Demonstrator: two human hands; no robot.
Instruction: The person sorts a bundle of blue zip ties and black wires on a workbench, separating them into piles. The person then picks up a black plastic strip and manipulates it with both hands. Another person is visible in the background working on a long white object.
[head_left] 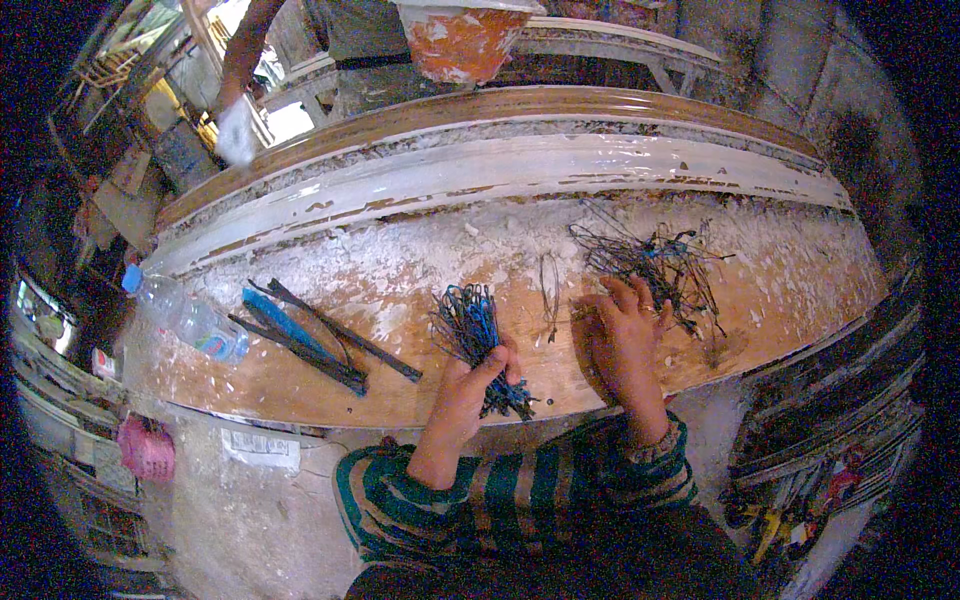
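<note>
My left hand (470, 385) is closed round a bundle of thin looped ties (468, 318), black and blue, whose loops fan out above the fist and whose cut ends stick out below it. My right hand (630, 340) hovers beside a tangled heap of similar dark ties (672, 262). Its fingers are apart and slightly bent, and I see nothing held in them. A single looped tie (549, 298) lies between the two hands. Left of the bundle rest several longer flat strips (300, 335), black and blue.
A clear plastic bottle (190, 318) with a blue cap lies on the board (400, 275), which is crusted with white flakes. Along its far side runs a white-coated moulding (500, 160). Beyond stand an orange bucket (460, 45) and another person, whose arm (250, 45) reaches down.
</note>
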